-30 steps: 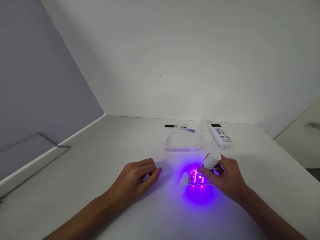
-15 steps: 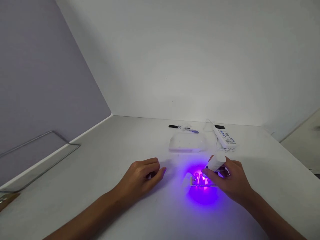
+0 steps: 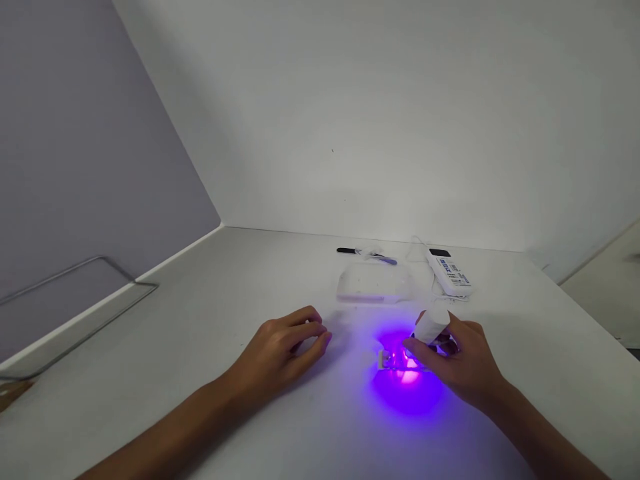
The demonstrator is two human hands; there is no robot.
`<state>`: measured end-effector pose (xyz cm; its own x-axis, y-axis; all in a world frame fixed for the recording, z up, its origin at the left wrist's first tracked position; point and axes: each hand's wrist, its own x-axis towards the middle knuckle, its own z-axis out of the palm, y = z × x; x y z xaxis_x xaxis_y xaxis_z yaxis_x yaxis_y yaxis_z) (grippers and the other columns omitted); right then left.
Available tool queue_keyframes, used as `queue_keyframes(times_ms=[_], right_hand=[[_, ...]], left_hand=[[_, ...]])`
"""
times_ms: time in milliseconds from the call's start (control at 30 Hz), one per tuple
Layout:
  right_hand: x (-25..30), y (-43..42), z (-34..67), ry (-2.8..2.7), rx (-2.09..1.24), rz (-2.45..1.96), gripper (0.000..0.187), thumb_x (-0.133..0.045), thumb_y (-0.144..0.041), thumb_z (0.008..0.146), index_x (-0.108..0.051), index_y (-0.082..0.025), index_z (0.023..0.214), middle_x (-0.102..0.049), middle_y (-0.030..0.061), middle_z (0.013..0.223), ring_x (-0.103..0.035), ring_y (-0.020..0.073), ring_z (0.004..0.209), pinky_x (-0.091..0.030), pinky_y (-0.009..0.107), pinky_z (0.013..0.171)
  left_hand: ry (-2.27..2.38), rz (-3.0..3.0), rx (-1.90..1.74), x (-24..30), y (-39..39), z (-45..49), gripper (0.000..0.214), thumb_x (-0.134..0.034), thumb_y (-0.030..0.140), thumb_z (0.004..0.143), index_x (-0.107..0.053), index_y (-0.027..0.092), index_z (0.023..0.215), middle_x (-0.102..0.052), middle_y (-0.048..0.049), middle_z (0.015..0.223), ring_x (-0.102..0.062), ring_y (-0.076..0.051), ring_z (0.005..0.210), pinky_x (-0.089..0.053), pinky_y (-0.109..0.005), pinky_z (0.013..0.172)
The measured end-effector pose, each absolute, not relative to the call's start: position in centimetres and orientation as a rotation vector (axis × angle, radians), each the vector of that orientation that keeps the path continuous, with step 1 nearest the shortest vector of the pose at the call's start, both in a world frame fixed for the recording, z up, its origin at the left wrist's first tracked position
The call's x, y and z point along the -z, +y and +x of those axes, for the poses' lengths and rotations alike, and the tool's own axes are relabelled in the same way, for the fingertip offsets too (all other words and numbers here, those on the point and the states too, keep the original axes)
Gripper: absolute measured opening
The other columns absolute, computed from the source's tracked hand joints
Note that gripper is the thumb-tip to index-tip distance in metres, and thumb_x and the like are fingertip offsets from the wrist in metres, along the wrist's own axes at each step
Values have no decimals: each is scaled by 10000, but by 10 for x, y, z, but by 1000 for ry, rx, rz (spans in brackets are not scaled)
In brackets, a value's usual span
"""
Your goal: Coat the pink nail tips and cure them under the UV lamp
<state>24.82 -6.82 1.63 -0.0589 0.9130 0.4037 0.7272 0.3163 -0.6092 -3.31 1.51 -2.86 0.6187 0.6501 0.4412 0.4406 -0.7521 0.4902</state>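
My right hand (image 3: pixel 465 360) is wrapped round a small white cylindrical UV lamp (image 3: pixel 433 325), tilted with its lit end downward. Its violet light falls on a small holder with a pale end piece (image 3: pixel 383 360), lying on the white table (image 3: pixel 250 427). Glare and my fingers hide most of that holder and whatever is on it. To its left my left hand (image 3: pixel 287 350) rests on the table, curled, thumb tip close to the forefinger tip, and nothing shows between them.
Beyond the hands lies a clear plastic case (image 3: pixel 373 283). Behind it is a dark slim stick, perhaps a file (image 3: pixel 346 251), beside crumpled clear wrap. A white box with printed labels (image 3: pixel 450 273) and a thin cord lie at the back right. A grey wire frame (image 3: pixel 125 270) stands at left.
My left forefinger and thumb have come closer together. The lamp has shifted slightly over the holder, and the bright pink patch beneath it has grown. The view has tilted a little.
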Motion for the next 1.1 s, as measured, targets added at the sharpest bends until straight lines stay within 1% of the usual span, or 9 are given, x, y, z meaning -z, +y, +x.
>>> queue_keyframes(times_ms=[300,500,700,833,933,1100], right_hand=[[-18,-69,248,-1823,-358,-1466,249,-676,-389,864,-618,-189,727,-477,-63,502,-394,81,427,-339,201,416],[-19,-68,249,-1828,-342,-1460,248,-680,-385,860,-615,-195,714,-477,-65,498,-384,78,420,-338,195,408],[-20,-67,248,-1807,-343,-1459,251,-678,-387,857,-615,-196,706,-517,-54,513,-421,85,434,-364,195,417],[-17,-68,248,-1815,-287,-1456,261,-685,-402,851,-620,-196,704,-503,-59,497,-404,81,417,-360,197,410],[-15,-68,250,-1835,-255,-1465,263,-682,-416,854,-629,-196,720,-470,-68,478,-380,81,410,-352,203,410],[-16,-69,250,-1840,-280,-1473,280,-682,-431,856,-627,-195,717,-487,-60,494,-392,85,418,-354,209,416]], left_hand=[[890,2489,-898,30,15,-33,294,-451,276,1006,-646,162,817,-597,-17,829,-409,-69,515,-335,-232,524],[921,2494,-890,30,16,-32,336,-446,281,1003,-590,162,723,-543,-3,738,-384,-83,520,-321,-240,523],[872,2479,-876,30,16,-34,295,-446,265,1008,-650,169,818,-618,-9,776,-440,-79,531,-340,-227,528],[862,2480,-855,27,16,-34,315,-433,265,1013,-669,169,829,-647,-19,792,-486,-86,552,-355,-222,526],[861,2480,-852,26,15,-33,356,-412,281,1025,-667,164,805,-633,-15,742,-475,-90,540,-354,-226,519],[835,2513,-861,26,14,-32,428,-397,285,1036,-604,158,683,-554,-2,653,-416,-89,510,-324,-239,506]])
